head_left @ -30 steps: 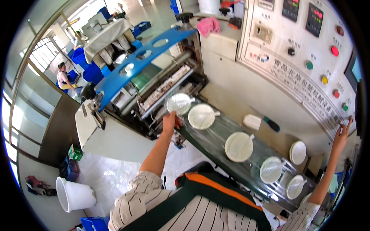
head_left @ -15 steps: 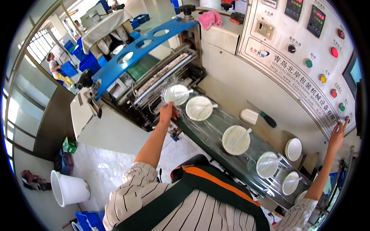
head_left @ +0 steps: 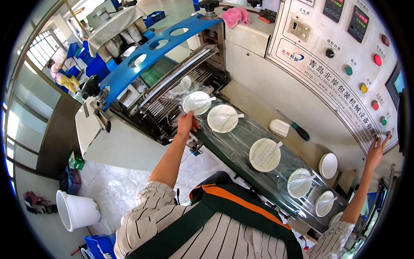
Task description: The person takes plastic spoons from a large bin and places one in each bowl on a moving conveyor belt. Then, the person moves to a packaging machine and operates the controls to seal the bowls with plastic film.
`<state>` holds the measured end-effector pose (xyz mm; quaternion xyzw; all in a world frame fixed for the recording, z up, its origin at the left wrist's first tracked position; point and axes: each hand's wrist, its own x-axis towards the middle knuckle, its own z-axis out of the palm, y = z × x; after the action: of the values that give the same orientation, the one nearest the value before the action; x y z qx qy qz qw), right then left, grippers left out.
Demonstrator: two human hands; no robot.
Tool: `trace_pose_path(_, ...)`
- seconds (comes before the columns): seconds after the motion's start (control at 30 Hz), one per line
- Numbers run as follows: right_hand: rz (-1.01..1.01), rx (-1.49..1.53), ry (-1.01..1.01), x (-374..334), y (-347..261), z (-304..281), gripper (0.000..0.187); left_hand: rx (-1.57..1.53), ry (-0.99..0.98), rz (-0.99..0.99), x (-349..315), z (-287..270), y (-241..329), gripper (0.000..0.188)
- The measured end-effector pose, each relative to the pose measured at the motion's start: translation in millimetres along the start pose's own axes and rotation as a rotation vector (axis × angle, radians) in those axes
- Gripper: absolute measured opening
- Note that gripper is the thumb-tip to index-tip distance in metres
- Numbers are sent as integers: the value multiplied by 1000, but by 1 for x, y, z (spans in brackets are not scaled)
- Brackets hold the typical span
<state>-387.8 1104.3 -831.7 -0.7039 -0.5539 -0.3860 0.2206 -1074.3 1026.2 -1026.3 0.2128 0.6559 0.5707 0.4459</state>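
Note:
My left hand (head_left: 187,124) is at the conveyor's far left end, fingers curled in on the edge of the clear plastic film (head_left: 239,129), beside a white bowl with a spoon (head_left: 196,102). More white bowls lie in a row under the film, including a bowl near it (head_left: 221,122), a printed middle bowl (head_left: 261,160) and a bowl with a clear-wrapped spoon (head_left: 297,188). Far to the right, my right hand (head_left: 376,151) reaches up with fingers extended, fingertips on a small button (head_left: 389,134) low on the control panel (head_left: 319,47).
Past the left hand are the machine's rollers and sealing bar (head_left: 177,77), under a blue holed crossbar (head_left: 146,56). A screwdriver (head_left: 300,131), a white block (head_left: 279,128) and stacked white dishes (head_left: 328,165) lie behind the belt. A white bucket (head_left: 79,210) stands on the floor.
The sealing bar has shifted up and away, baring the rollers and a small wrapped white piece beyond the first bowl. Both hands and the bowls stay nearly where they were.

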Motion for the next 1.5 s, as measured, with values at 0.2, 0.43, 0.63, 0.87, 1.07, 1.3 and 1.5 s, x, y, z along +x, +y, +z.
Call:
trace_pose_path(0.2,17,-21,-4,1,-2,-3,15,-15,0,40,1,-1,-4,35)
trace_pose_path(0.43,-14,-24,37,2,8,4,17,-7,0,40,1,0,-2,34)
trace_pose_path(0.63,-27,-10,70,2,9,5,18,-3,-5,41,1,0,-2,35)
trace_pose_path(0.87,14,-30,21,2,8,2,19,-10,-5,39,2,-2,-4,34)
trace_pose_path(1.07,26,-30,-16,2,5,-5,18,-12,-8,26,-2,-1,0,34)
trace_pose_path(1.3,0,3,19,1,12,-8,16,-12,-82,-40,-4,-9,12,37)
trace_pose_path(1.5,-68,48,53,2,19,-13,14,222,-68,-28,-3,-18,17,40)
